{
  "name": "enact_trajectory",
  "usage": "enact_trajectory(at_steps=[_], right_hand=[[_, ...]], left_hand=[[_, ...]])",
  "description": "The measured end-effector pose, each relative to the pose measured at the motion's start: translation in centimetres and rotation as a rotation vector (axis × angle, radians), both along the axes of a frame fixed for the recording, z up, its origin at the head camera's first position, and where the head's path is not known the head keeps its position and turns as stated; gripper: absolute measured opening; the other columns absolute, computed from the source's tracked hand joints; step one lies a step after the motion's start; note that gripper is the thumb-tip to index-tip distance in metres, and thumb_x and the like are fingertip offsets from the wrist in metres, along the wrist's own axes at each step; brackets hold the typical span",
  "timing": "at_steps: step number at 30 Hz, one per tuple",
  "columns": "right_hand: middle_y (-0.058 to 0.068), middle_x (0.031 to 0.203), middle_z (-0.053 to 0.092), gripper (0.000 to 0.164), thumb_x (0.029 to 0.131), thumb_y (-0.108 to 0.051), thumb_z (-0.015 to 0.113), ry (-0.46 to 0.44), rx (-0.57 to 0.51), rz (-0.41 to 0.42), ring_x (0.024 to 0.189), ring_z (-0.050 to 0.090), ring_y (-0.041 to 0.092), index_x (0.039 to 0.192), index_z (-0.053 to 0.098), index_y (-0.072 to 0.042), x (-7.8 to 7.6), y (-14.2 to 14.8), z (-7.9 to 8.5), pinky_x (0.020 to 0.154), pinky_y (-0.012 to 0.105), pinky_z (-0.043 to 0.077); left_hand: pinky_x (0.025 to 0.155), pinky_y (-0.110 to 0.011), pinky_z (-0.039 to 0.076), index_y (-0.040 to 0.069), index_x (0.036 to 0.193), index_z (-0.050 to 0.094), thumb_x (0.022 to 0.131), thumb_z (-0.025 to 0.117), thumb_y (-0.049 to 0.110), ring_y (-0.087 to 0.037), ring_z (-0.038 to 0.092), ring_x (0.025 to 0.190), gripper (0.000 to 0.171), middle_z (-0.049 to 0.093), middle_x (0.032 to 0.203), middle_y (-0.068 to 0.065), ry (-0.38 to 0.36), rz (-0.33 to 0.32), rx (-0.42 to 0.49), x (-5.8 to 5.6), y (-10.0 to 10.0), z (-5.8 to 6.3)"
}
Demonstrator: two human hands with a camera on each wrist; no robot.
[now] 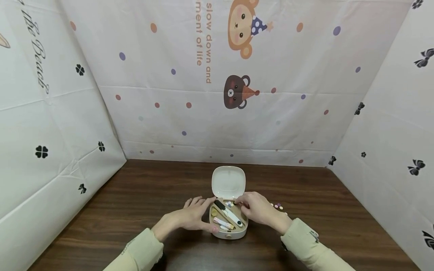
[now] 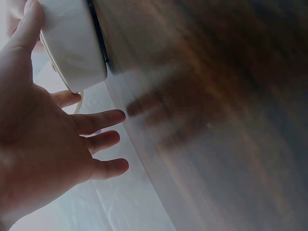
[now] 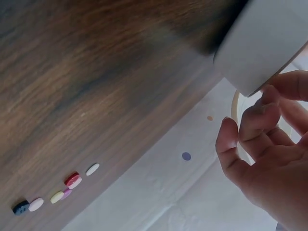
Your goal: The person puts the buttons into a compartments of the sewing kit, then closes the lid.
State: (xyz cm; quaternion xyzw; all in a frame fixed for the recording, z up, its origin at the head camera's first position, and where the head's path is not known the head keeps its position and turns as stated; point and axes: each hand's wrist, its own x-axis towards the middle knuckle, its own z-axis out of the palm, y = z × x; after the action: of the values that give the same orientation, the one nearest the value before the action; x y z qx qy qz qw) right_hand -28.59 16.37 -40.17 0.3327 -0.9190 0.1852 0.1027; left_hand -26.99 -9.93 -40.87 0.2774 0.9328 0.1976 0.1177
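Observation:
A small white box (image 1: 230, 235) stands on the table with its lid (image 1: 228, 182) raised at the back. Its beige inside holds a white tool with a black end (image 1: 230, 215), a pink-and-yellow stick-like item (image 1: 223, 223), and small button-like discs (image 1: 229, 203) in the back compartment. My left hand (image 1: 194, 216) spreads over the box's left side, thumb and index finger touching its rim, the other fingers stretched out. My right hand (image 1: 255, 207) bends its fingers into the back right compartment, beside a tiny dark item. Whether its fingertips pinch anything is hidden.
Several coloured discs (image 3: 72, 180) lie loose on the table, to the right of the box and partly behind the right forearm in the head view. White printed sheets (image 1: 217, 124) border the brown wooden table (image 1: 162, 180) at the back and both sides.

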Motion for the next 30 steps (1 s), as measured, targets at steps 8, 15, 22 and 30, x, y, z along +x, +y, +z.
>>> enact_trajectory(at_steps=[8, 15, 22, 30], right_hand=[[-0.007, 0.074, 0.062, 0.011, 0.084, -0.004, 0.066, 0.006, -0.109, 0.011, 0.062, 0.049, 0.004, 0.09, 0.073, -0.01, -0.1, 1.8, 0.5, 0.056, 0.019, 0.041], [-0.005, 0.08, 0.069, 0.008, 0.084, -0.005, 0.069, 0.066, -0.151, -0.008, 0.073, 0.06, 0.001, 0.084, 0.071, -0.012, -0.6, 5.4, 0.3, 0.065, 0.025, 0.052], [-0.008, 0.073, 0.064, 0.005, 0.082, -0.005, 0.071, 0.035, -0.064, -0.189, 0.062, 0.05, -0.003, 0.084, 0.072, -0.01, -1.1, 8.9, 0.2, 0.057, 0.021, 0.044], [-0.002, 0.08, 0.069, 0.004, 0.083, -0.011, 0.073, -0.081, 0.038, -0.249, 0.058, 0.055, 0.001, 0.087, 0.073, -0.009, -1.5, 9.9, -0.2, 0.063, 0.03, 0.05]], left_hand=[[0.113, -0.064, 0.016, 0.021, 0.152, 0.021, 0.077, 0.067, 0.066, -0.041, 0.023, 0.145, 0.099, 0.038, 0.15, -0.016, 0.006, 0.004, 0.002, 0.1, 0.1, 0.0], [0.113, -0.064, 0.016, 0.02, 0.152, 0.021, 0.077, 0.067, 0.066, -0.041, 0.022, 0.145, 0.099, 0.037, 0.151, -0.017, -0.004, 0.002, -0.002, 0.1, 0.2, 0.1], [0.113, -0.065, 0.016, 0.021, 0.153, 0.021, 0.077, 0.066, 0.067, -0.041, 0.021, 0.145, 0.099, 0.036, 0.151, -0.016, 0.004, 0.002, -0.013, 0.0, 0.1, 0.1], [0.113, -0.064, 0.017, 0.02, 0.152, 0.022, 0.076, 0.067, 0.067, -0.04, 0.023, 0.144, 0.1, 0.039, 0.149, -0.016, 0.019, 0.003, -0.02, 0.0, 0.1, 0.0]])
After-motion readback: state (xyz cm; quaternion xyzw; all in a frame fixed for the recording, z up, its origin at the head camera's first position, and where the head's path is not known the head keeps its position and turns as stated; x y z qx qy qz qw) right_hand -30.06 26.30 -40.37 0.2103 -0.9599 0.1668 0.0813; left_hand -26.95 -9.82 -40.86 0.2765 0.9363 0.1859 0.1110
